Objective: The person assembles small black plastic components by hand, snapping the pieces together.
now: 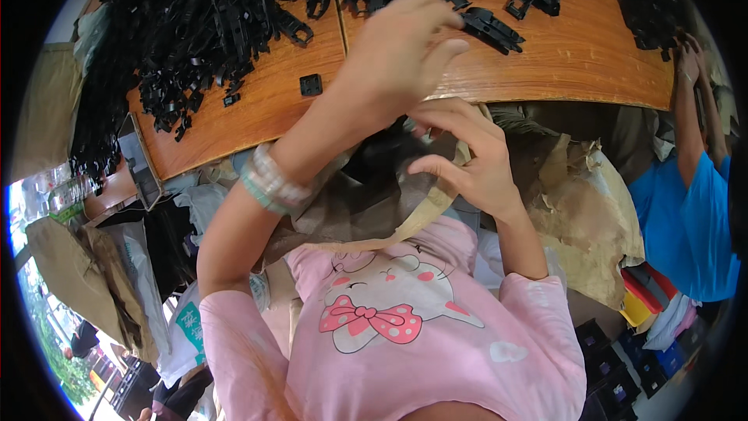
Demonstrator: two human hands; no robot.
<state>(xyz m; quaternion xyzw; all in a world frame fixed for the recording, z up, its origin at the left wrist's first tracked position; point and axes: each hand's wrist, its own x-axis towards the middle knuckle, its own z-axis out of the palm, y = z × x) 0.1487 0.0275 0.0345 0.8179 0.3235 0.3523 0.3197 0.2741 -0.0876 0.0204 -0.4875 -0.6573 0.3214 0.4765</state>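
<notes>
Far left: big heap of black plastic clips [195, 23], glossy, angular, tangled, spilling over the edge of the surface [257, 109]. Surface is orange-brown wood grain, two boards butted together. One small square black piece [310, 84] lies alone on the bare wood, well apart from the heap.

Left hand [397, 54] is raised over the surface edge, fingers loosely curled, palm down. Can't tell if its grip holds anything; nothing visible between the fingers. Pale beaded bracelet [269, 181] on that wrist. A loose cluster of black clips [487, 27] sits just beside the fingertips, on the wood.

Below and between both hands: brown paper sack [374, 210], matte, creased, mouth open toward the surface edge, interior dark. Its rim runs as a tan strip [425, 214] curving down toward the pink shirt [405, 327].

Right hand [467, 156] sits at the sack mouth, just under the left hand. Thumb and fingers pinched, grip closed on the sack's rim edge.

Right of it: more crumpled brown paper [584, 203], rough and torn. More black clips [647, 8] at the surface's far right corner.

Far right: another person's arm in a blue sleeve [693, 226], their hand [687, 58] up at the surface edge near those clips.
</notes>
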